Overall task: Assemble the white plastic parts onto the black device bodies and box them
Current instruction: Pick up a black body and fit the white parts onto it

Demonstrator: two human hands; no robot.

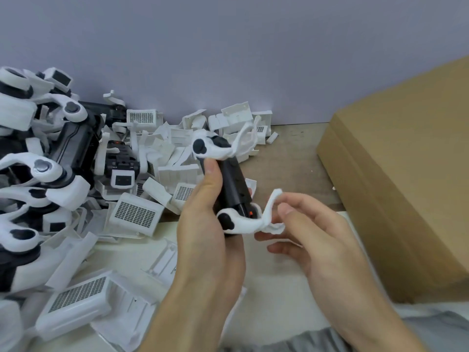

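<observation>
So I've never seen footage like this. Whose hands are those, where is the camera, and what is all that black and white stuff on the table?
There is no robot here: the hands belong to a person, and the single picture comes from a camera worn on their head, looking forward and down.

The left hand grips a black device body held upright above the table. A white plastic part sits at its top end. The right hand pinches the loose end of another white part at the bottom end, apparently fitting it on.

On the left lies a heap of finished devices, black with white pieces attached. Around and in front of them are loose white plastic parts, several with grid patterns. On the right stands a brown cardboard box, probably where finished ones go.
</observation>
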